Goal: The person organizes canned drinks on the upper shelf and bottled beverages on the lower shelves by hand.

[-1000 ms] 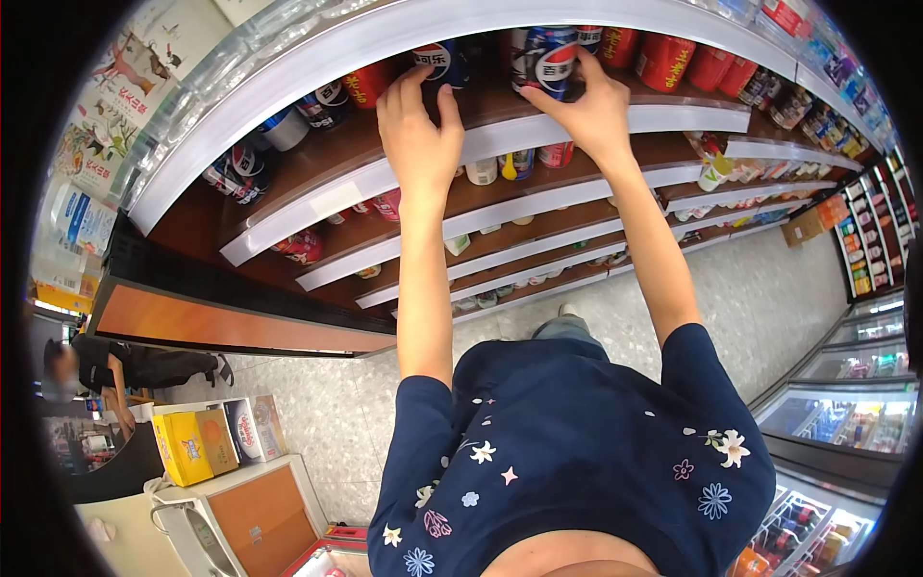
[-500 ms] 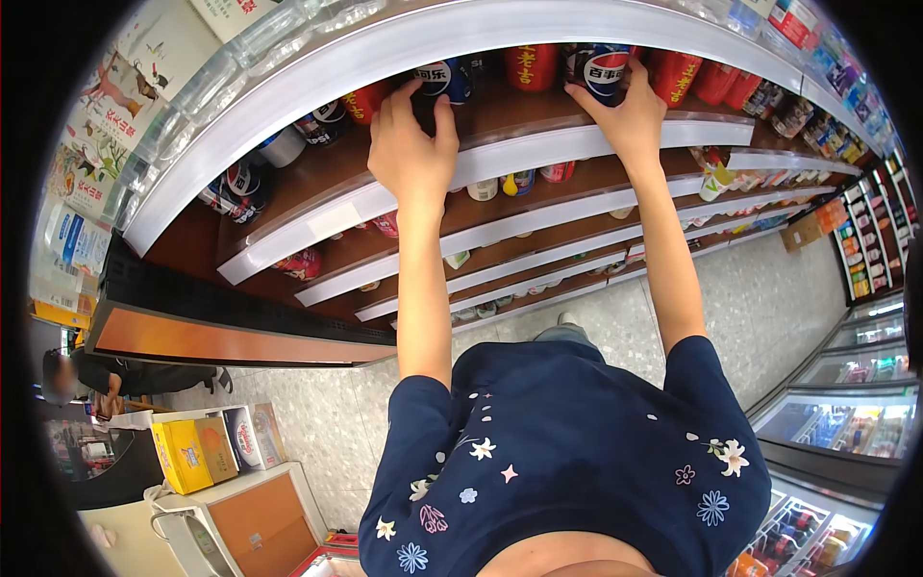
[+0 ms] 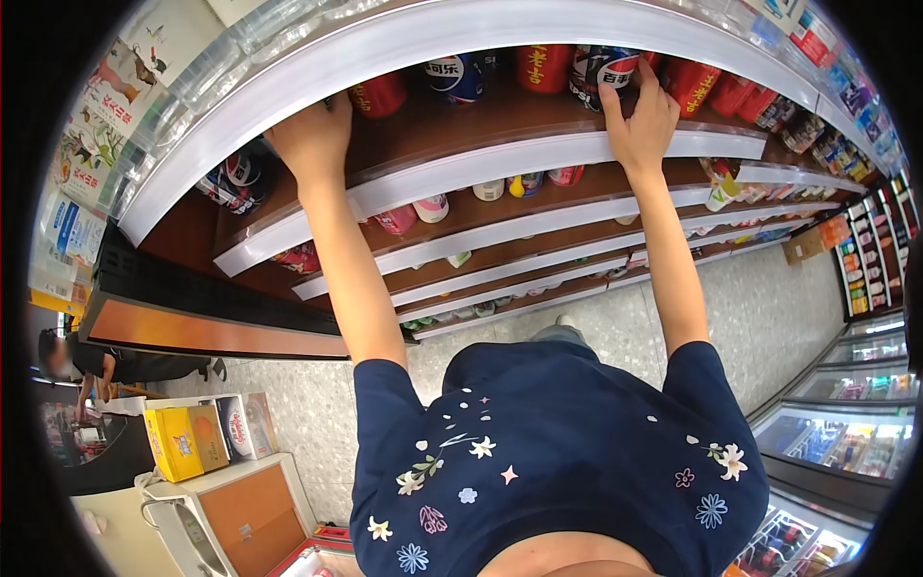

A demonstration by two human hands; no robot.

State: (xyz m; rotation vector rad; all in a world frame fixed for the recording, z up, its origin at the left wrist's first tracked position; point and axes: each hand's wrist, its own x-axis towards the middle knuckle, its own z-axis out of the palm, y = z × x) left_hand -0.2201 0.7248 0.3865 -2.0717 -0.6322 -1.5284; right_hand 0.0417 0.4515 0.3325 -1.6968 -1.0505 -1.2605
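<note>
My right hand [image 3: 642, 127] is at a dark blue Pepsi can [image 3: 588, 79] on the upper shelf, thumb on its front and fingers along its right side. My left hand [image 3: 317, 139] reaches into the same shelf further left, its fingertips hidden by the shelf edge above and whatever it touches out of sight. Just right of that hand stands a red can [image 3: 382, 94]. Another Pepsi can [image 3: 456, 79] stands upright between my hands, beside a red can with yellow characters [image 3: 543, 69]. More dark Pepsi cans [image 3: 234, 183] are at the shelf's left end.
White-edged lower shelves [image 3: 500, 224] hold several cans and packs. Clear bottles line the shelf above, whose white lip [image 3: 461, 43] overhangs the cans. Glass-door coolers [image 3: 836, 438] stand at right. A person [image 3: 96, 370] is at far left, near a counter with boxes [image 3: 187, 442].
My left hand has left the middle Pepsi can and moved left along the shelf. The right-hand Pepsi can has turned, its logo shifting right, and my right thumb now lies across its front.
</note>
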